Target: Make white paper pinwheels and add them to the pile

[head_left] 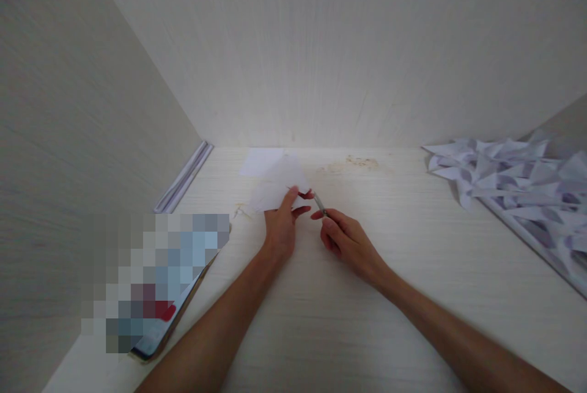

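My left hand (284, 219) is closed on a thin white sheet of paper (275, 182), its thumb on top and its other fingers underneath. The sheet is raised a little and tilted above the table. My right hand (343, 234) grips a slim silver tool (319, 202) between thumb and index finger. The tool points up and left, its tip close to the left fingertips and the paper's right edge. Whether the tip touches the paper I cannot tell. Another white paper piece (259, 161) lies flat behind the held sheet.
Several folded paper pinwheels (486, 173) are heaped at the right, with a white paper tube (518, 228) under them. Rolled paper tubes (186, 178) lie along the left wall. A phone (183, 283), partly blurred, is at the front left. Walls enclose the white table (389, 319) at back and left.
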{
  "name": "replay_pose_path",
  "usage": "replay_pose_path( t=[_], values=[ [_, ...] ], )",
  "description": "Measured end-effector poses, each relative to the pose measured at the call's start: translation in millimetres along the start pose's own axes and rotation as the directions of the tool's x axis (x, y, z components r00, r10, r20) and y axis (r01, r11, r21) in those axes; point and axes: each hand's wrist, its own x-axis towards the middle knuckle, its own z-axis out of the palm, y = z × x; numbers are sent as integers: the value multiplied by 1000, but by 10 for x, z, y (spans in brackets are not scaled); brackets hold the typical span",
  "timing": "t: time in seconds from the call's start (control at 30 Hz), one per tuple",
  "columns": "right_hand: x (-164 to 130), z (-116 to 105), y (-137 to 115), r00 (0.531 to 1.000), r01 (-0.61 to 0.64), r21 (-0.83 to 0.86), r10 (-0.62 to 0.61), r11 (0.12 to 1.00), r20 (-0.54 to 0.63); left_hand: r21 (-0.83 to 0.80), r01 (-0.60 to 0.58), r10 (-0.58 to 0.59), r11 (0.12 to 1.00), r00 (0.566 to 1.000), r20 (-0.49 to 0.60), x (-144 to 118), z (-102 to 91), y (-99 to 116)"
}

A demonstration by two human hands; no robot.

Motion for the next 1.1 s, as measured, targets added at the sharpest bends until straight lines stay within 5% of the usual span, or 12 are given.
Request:
replay_pose_path(
  t=[1.1],
  values=[
    [8,-12,-11,999,-40,9,40,999,-36,72,20,-26,997,995,91,-12,-2,-11]
  ],
)
